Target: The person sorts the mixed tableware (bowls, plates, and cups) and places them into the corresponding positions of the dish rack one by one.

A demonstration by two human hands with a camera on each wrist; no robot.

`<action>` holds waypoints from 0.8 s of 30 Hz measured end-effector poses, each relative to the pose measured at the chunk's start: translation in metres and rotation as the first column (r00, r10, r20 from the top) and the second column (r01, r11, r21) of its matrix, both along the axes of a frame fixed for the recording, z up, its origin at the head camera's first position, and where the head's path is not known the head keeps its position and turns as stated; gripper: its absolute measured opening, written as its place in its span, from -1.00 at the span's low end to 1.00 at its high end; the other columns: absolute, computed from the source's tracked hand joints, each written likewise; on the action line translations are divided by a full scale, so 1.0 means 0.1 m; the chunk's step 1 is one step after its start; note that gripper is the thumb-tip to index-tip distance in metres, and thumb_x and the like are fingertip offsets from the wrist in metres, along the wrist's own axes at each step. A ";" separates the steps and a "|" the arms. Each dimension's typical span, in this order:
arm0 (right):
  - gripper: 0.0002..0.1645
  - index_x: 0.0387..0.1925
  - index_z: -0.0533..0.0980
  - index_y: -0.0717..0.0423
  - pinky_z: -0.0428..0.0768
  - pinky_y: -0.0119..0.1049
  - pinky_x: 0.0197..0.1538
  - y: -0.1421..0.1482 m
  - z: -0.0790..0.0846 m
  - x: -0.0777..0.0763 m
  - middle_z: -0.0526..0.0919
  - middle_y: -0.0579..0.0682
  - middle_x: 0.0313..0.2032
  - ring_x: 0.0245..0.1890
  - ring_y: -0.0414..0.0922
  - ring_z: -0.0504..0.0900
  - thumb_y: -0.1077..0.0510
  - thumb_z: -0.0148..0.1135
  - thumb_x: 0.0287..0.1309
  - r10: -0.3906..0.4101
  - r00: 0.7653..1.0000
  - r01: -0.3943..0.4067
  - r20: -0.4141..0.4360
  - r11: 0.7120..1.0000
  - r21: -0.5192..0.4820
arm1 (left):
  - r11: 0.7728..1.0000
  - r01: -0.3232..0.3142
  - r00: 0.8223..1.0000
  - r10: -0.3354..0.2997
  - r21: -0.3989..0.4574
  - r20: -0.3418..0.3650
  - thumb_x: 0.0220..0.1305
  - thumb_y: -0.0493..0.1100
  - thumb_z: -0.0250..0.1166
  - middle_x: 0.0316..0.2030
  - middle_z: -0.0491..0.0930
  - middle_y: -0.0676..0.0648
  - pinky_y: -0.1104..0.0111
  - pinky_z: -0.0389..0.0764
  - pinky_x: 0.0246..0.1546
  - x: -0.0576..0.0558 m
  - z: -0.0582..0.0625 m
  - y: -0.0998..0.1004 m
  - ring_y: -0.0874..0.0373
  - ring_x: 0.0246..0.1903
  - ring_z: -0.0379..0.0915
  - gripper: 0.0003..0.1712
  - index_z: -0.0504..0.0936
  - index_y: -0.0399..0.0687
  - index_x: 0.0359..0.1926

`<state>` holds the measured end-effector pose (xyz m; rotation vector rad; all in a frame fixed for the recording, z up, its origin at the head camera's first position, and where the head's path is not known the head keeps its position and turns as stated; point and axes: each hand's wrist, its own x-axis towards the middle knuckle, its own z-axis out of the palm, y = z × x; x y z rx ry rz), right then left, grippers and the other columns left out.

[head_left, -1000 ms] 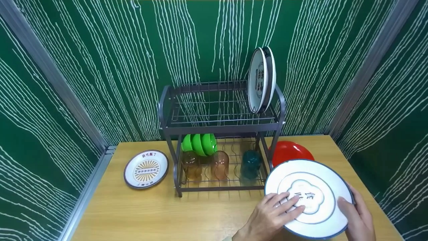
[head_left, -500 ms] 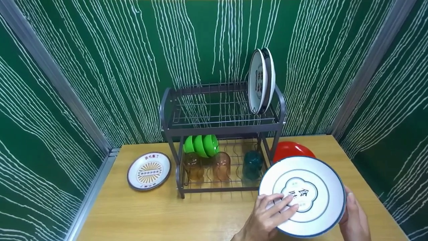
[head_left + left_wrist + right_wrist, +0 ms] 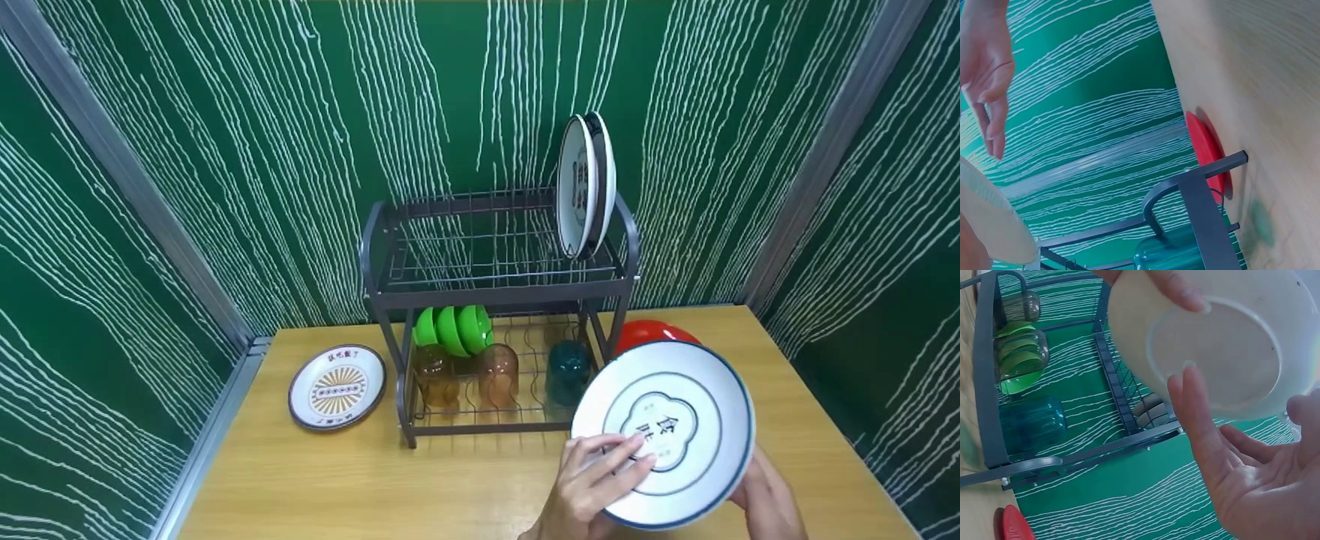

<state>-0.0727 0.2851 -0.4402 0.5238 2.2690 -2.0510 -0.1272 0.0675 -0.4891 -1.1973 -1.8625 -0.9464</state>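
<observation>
A white plate [image 3: 675,397] with a blue rim and dark characters in its centre is tilted above the table's right side. My left hand [image 3: 589,484] grips its lower left edge, fingers spread across the face and thumb against the underside, which the right wrist view shows. My right hand [image 3: 769,491] is beside the plate's lower right rim, partly hidden behind it. In the right wrist view its fingers [image 3: 1199,422] are extended near the plate's underside. The left wrist view shows the right hand [image 3: 991,73] with loose fingers, apart from the plate's edge [image 3: 994,214].
A dark two-tier dish rack [image 3: 502,292] stands mid-table. Two upright plates [image 3: 585,187] occupy its top right; green bowls [image 3: 454,330], two amber cups [image 3: 497,375] and a teal cup [image 3: 568,371] fill below. A patterned plate [image 3: 337,386] lies left, a red dish [image 3: 652,331] right.
The plate has shifted slightly left with the left hand. The right hand has moved from gripping the plate's right rim to lying loosely beside and behind it.
</observation>
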 end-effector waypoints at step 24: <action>-0.21 0.29 0.24 -0.05 0.63 -0.16 -0.13 -0.27 -0.24 -0.24 0.40 0.04 0.24 -0.07 -0.06 0.63 -0.40 -0.03 0.19 0.014 0.999 -0.012 -0.044 0.999 0.034 | 0.907 0.055 0.998 -0.036 0.417 -0.053 0.20 -0.39 0.23 0.12 0.51 -0.22 0.12 0.54 0.01 -0.14 0.70 -0.21 -0.09 0.05 0.38 -0.48 0.48 -0.14 0.21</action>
